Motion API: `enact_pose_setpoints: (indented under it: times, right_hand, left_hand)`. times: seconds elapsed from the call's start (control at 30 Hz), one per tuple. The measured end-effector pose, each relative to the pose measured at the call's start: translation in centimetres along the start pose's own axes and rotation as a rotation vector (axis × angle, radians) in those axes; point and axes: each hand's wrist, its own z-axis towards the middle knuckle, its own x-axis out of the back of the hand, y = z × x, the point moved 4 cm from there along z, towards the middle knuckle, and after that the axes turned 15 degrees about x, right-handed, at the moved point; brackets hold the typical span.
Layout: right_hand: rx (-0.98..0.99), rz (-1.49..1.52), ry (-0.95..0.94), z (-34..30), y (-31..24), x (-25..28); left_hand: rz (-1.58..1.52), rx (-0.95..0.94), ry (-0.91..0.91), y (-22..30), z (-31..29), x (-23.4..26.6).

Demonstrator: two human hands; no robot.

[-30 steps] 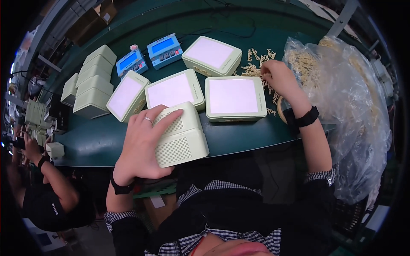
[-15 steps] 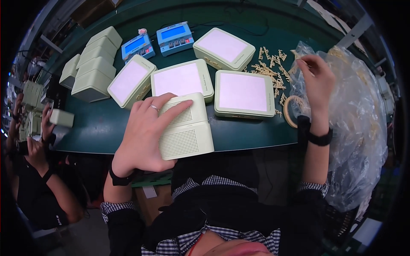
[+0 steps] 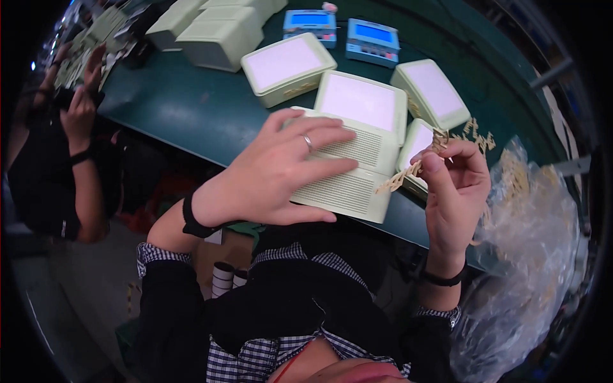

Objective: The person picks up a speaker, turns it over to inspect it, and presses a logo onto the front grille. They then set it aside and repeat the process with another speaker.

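My left hand point(image 3: 274, 169) lies spread over a pale green box point(image 3: 338, 195) with two perforated grille panels, at the table's front edge. Its fingers stretch across the grilles, while the thumb rests along the near side. Just right of that box, my right hand point(image 3: 456, 191) is closed in a pinch on a tan strip of letter-like cut-outs point(image 3: 402, 177). The strip's lower end hangs close to the box's right edge; whether it touches cannot be told. Part of a white-panelled box point(image 3: 416, 140) is hidden behind the right hand.
More pale green boxes with white panels point(image 3: 285, 64) stand behind, near two blue instruments point(image 3: 373, 41) with lit screens. Stacked boxes point(image 3: 220, 38) are at the far left. Loose tan cut-outs point(image 3: 476, 135) and a clear plastic bag point(image 3: 517, 268) lie right. A co-worker's hand point(image 3: 80, 118) shows left.
My right hand has come leftward from beside the plastic bag to the grille box, with the tan strip in its fingers. My left hand stays on the box. The whole view has turned.
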Motion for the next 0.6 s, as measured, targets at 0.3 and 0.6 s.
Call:
enact_pose_setpoints:
  times: [0.3, 0.6]
  right_hand:
    - [-0.003, -0.008, -0.046, 0.2, 0.4, -2.3]
    - [-0.023, 0.006, -0.207, -0.5, 0.3, -4.5]
  left_hand:
    - [-0.059, -0.089, 0.250, 0.7, -3.4, -2.2]
    - [-0.318, -0.071, 0.411, 0.1, -3.3, 0.0]
